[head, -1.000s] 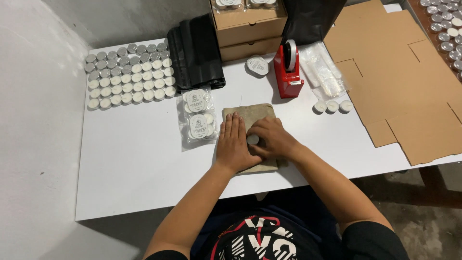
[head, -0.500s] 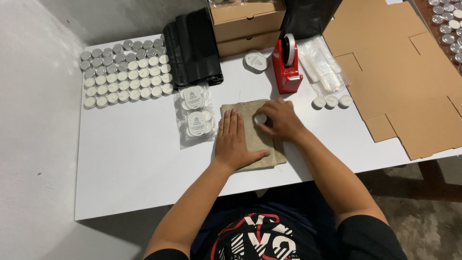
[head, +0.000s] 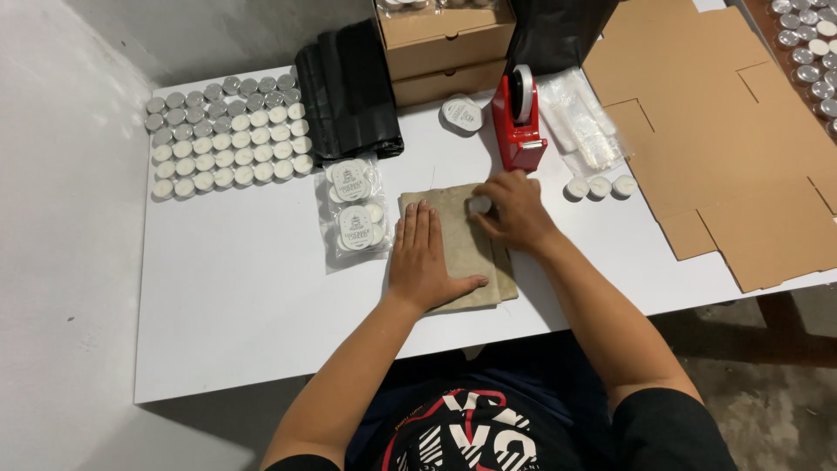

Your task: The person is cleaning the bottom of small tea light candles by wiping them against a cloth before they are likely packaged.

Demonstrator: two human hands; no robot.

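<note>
- head view, centre of frame: tan pouch [head: 458, 249] flat on white table [head: 235, 296].
- left hand [head: 425, 257] open, fingers spread flat on pouch.
- right hand [head: 516, 209] curled, pinching a small candle [head: 479, 205] at pouch's upper edge.
- red tape dispenser [head: 518, 122] just above; candle rows [head: 227, 135] upper left.

Table [head: 244, 305] carries everything. Near its middle lies a flat cloth pad [head: 462, 253]; left hand [head: 425, 257] rests flat on the pad's left part, right hand [head: 514, 212] on its upper right corner, fingers around a small round candle [head: 479, 204].

Just left of pad: two clear packets of candles [head: 353, 209], one behind the other. Far left, a grid of loose tealights [head: 227, 135]. Behind the packets, a folded stack of bags [head: 349, 92].

Behind pad: tape dispenser [head: 519, 118], a round lidded tin [head: 461, 114] to its left, stacked boxes [head: 445, 44] further back.

Right of dispenser: plastic sleeves [head: 584, 122], three tealights [head: 600, 187] in front of them. Flat cardboard sheets [head: 724, 139] overlap the table's right edge.
</note>
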